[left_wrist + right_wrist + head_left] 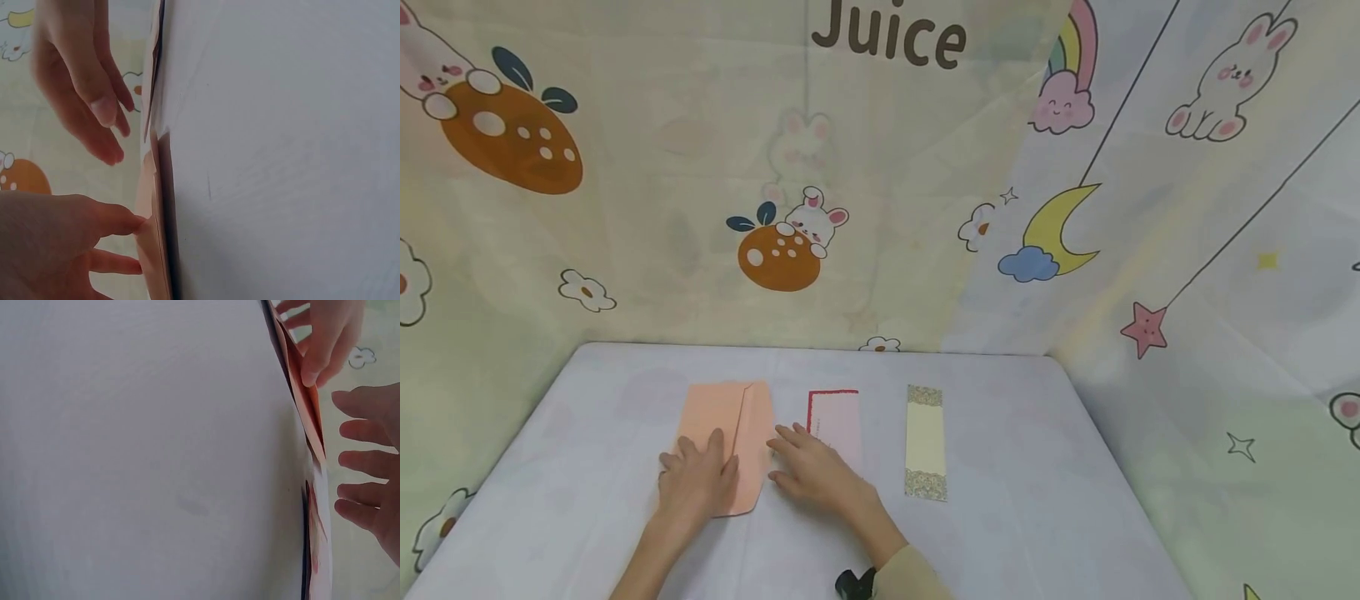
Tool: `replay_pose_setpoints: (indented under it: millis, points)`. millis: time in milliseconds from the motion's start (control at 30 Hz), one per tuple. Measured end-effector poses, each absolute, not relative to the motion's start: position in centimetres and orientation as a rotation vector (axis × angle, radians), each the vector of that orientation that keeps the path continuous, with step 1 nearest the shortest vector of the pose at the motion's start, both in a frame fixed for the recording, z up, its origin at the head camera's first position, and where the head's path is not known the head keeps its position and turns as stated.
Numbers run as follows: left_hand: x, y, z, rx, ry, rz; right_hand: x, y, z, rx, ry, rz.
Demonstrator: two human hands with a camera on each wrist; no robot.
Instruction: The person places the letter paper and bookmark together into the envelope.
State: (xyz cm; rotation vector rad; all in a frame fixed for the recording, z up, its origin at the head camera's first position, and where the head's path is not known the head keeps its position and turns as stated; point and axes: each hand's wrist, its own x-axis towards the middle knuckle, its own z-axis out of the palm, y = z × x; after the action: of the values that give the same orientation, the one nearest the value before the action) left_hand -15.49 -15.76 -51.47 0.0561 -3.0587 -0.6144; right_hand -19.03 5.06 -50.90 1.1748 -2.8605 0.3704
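Left hand (696,483) flat on peach envelope (730,433), flap closed

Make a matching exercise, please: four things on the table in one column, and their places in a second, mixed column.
Things:
1. envelope
2. pink card
3. yellow card
4. right hand

Places:
A. farthest right, touched by nothing
B. under the left hand
C. between the envelope and the yellow card
D. partly over the pink card

Pairs: 1-B, 2-C, 3-A, 4-D
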Motion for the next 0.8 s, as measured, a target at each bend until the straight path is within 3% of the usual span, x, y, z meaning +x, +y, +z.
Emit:
replay_pose_setpoints:
  millis: [800]
  points:
    - [-15.0,-15.9,-51.3,0.008,-3.003,-0.578,-18.5,1.8,-51.5,1.28,-2.936,0.248]
